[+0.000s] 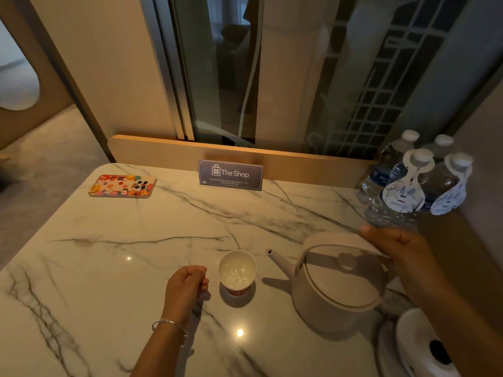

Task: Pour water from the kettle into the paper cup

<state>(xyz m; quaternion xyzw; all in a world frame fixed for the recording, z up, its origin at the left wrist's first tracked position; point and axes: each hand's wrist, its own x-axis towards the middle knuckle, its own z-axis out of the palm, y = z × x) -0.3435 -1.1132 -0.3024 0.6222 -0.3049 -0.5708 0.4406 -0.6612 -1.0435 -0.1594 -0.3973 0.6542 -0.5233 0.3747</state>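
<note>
Right now the kettle (pixel 337 287) is level, off its base (pixel 419 341), low over or resting on the marble counter (pixel 109 254) — can't tell whether its bottom touches. Right hand (pixel 394 248) is wrapped around the arched handle near its far end, fingers closed on it. Spout (pixel 277 261) points left toward the paper cup (pixel 237 272), tip just beside the rim but not over it, no stream visible. Cup sits upright on the counter, centre-front, and looks to already have water in it with glints on the surface; exact level is hard to read. Left hand (pixel 187 284) is loosely curled just left of the cup, holding nothing, not touching it as far as I can see. Judgement: either the pour is just finished or it's a top-up about to start. If more is needed, the next move is lift, bring the spout over the rim, tilt slowly; the cup is light, so steadying it with the free hand would help. Surroundings: water bottles (pixel 413 180) clustered close behind the right hand, so elbow room is tight there. Sign (pixel 230 174) and colourful coaster (pixel 122 185) sit well back, out of the way. Path between spout and cup is unobstructed.
</note>
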